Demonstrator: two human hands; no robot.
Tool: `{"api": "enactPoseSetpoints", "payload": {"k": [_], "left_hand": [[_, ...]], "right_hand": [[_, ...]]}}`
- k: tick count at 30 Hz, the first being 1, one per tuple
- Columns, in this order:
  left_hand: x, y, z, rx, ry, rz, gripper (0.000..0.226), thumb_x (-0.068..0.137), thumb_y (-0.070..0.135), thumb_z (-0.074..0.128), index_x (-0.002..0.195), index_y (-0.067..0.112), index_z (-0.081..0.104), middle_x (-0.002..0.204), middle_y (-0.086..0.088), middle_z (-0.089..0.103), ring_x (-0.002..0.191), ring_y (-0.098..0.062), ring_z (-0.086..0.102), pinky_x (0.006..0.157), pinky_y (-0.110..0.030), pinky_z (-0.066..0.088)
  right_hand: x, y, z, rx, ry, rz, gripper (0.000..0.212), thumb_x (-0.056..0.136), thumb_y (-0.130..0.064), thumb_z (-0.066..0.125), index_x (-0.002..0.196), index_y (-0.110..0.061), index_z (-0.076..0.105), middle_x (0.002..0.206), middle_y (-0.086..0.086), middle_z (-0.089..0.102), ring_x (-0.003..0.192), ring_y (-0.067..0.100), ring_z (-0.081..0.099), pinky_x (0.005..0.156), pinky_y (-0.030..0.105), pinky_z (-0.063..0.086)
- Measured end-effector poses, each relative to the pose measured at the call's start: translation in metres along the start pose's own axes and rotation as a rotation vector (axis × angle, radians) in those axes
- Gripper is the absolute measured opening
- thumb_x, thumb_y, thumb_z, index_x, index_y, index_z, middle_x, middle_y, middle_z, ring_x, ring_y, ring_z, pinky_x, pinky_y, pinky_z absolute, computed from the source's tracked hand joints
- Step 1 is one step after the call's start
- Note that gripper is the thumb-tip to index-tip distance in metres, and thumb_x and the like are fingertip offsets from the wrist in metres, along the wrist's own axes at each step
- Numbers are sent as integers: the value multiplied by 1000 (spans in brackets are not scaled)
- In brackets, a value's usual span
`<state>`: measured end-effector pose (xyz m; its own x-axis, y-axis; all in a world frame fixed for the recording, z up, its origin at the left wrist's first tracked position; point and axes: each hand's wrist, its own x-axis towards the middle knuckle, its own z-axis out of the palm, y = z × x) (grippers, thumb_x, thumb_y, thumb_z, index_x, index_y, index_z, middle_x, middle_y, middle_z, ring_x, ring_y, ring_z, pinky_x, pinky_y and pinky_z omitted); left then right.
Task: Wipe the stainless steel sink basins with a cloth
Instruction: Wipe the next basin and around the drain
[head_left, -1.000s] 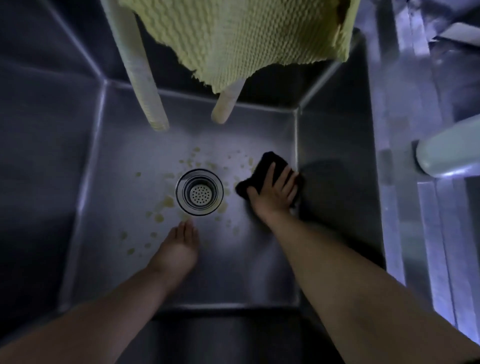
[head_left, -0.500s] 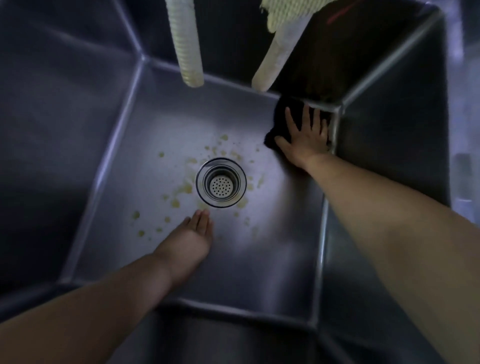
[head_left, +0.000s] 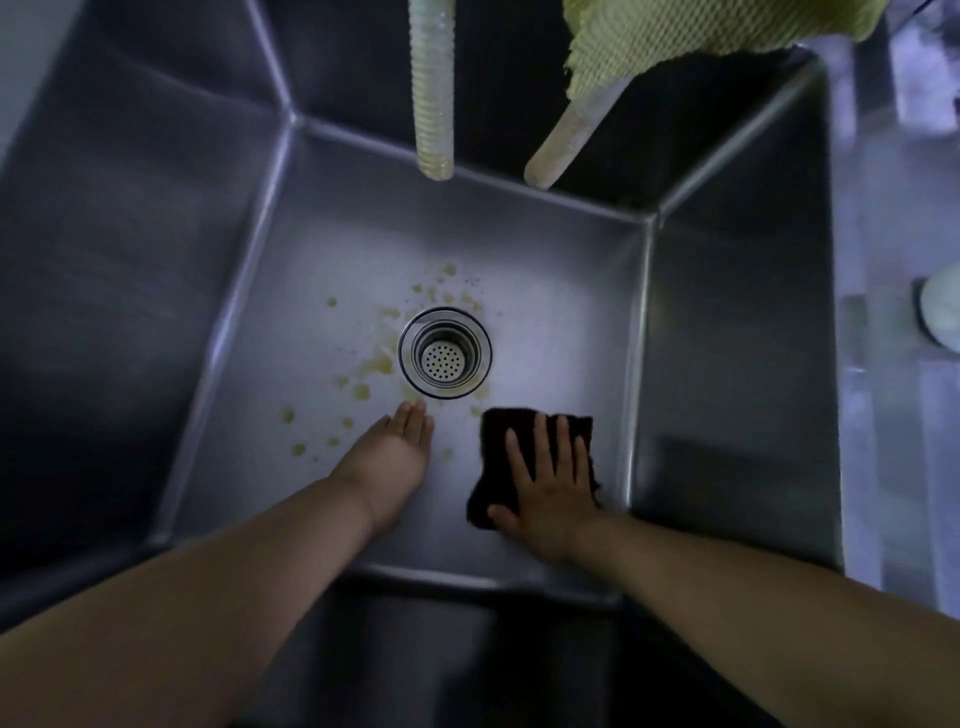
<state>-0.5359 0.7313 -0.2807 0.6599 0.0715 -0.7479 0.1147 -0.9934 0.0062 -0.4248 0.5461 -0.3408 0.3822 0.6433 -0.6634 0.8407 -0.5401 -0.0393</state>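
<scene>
flat-palmed, right hand (head_left: 550, 483) presses the dark cloth (head_left: 501, 441) onto the sink (head_left: 727, 364) floor by the near right corner, fingers spread for coverage. left hand (head_left: 397, 447) lies open below the drain (head_left: 444, 354), probably bracing. yellowish spots (head_left: 374, 366) remain unwiped.

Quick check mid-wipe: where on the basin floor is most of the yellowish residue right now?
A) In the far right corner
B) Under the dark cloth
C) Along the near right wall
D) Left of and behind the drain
D: the yellowish spots cluster left of and behind the drain, while the right hand presses the dark cloth flat on the near right floor, where no spots show.
</scene>
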Motion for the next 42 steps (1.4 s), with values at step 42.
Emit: {"api": "enactPoseSetpoints", "payload": {"k": [42], "left_hand": [[-8, -124, 47, -87, -45, -336, 129, 66, 44, 76, 144, -6, -13, 154, -28, -11, 144, -39, -4, 119, -41, 3]], "right_hand": [[196, -85, -140, 73, 551, 14, 78, 83, -68, 36, 150, -35, 14, 160, 6, 9, 145, 36, -1, 115, 51, -6]]}}
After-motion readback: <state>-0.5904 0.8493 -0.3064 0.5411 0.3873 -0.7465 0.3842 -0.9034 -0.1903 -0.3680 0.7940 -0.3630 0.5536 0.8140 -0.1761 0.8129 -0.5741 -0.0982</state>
